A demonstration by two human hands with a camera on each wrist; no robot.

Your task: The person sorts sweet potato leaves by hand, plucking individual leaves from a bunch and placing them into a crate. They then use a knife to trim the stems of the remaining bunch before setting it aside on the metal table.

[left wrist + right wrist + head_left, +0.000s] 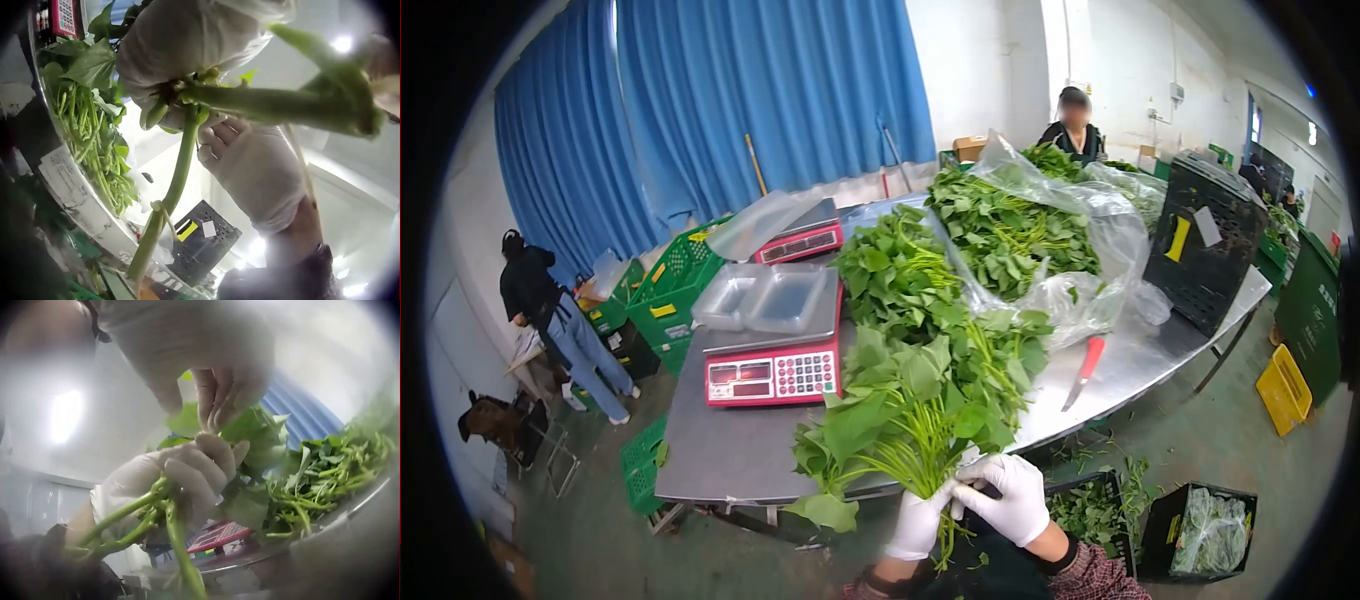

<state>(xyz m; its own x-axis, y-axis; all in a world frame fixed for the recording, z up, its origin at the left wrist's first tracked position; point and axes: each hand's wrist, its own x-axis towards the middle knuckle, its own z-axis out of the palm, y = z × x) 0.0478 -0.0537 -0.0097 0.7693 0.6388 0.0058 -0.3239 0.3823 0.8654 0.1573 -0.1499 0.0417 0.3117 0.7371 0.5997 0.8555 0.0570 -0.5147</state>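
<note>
My left hand (920, 525) grips a bunch of leafy greens (920, 430) by its stems, leaves pointing away over the table's near edge. Cut stem ends (262, 106) stick out below the fist in the left wrist view. My right hand (1010, 498) is right beside it, fingers bent and fingertips brought in at the bunch, against the left fingers. In the right wrist view, those right fingertips (212, 415) meet the left hand (181, 472) from above; what lies between them is mostly hidden. Both hands wear white gloves.
A red scale (770, 375) carries clear plastic trays (765, 298); a second scale (805, 240) stands behind. Piled greens (1010, 230) spill from a plastic bag (1115, 215). A red-handled knife (1087, 368) and black crate (1205, 245) are to the right. One person (1073, 130) is across the table.
</note>
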